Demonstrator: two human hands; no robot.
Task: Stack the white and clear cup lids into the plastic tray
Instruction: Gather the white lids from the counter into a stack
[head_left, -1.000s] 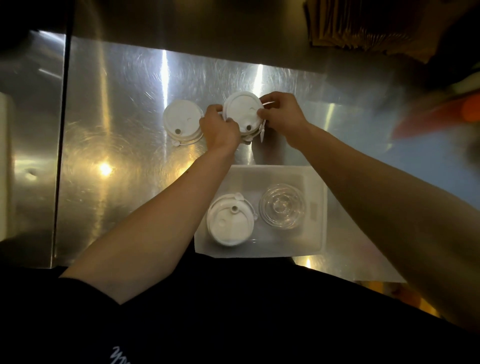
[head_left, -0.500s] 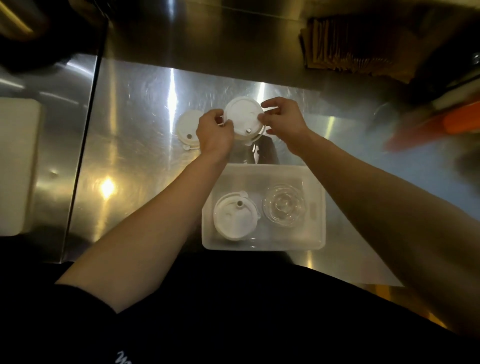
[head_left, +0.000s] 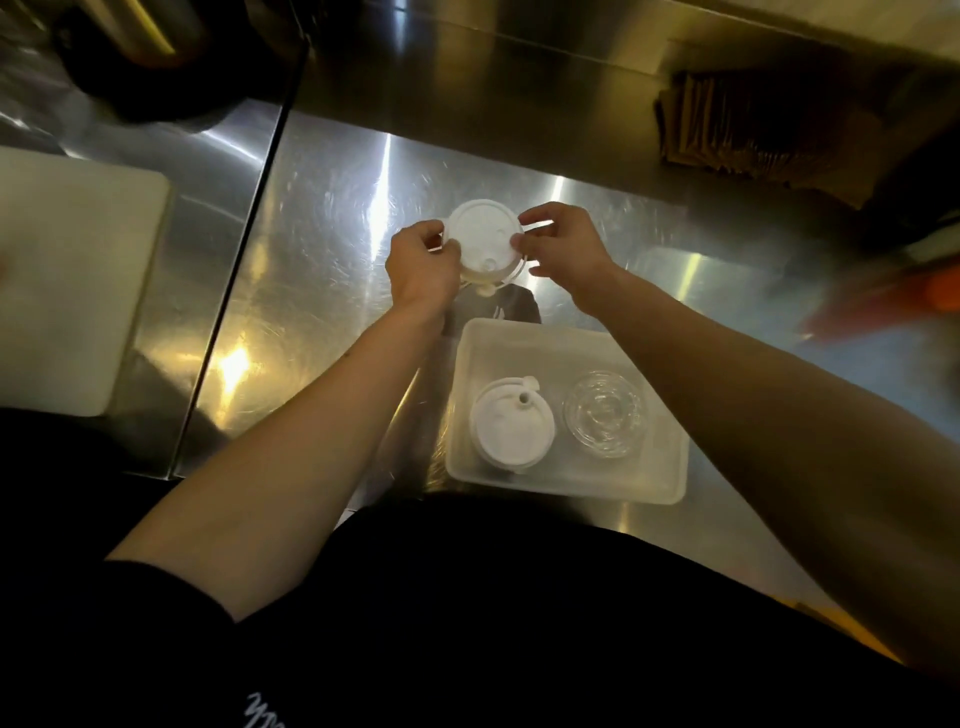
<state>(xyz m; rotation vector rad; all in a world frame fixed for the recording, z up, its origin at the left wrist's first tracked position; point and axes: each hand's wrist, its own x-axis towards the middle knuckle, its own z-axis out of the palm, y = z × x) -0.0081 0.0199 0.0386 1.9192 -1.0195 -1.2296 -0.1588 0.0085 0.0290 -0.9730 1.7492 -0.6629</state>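
Both hands hold a stack of white cup lids (head_left: 483, 236) above the steel counter, beyond the tray. My left hand (head_left: 423, 270) grips its left edge and my right hand (head_left: 563, 249) pinches its right edge. The translucent plastic tray (head_left: 530, 340) sits nearer to me. Inside it, a white lid stack (head_left: 511, 428) lies on the left and a clear lid stack (head_left: 605, 413) on the right. The second white lid stack seen on the counter earlier is hidden now.
The steel counter (head_left: 322, 234) has a seam on the left, with a white board (head_left: 67, 270) beyond it. Brown paper items (head_left: 753, 130) stand at the back right. A blurred orange object (head_left: 914, 291) lies at the far right.
The white lid stack stays held between both hands, lifted slightly off the counter. The camera view has shifted, and the other white lid stack on the counter is now out of sight behind my left hand.
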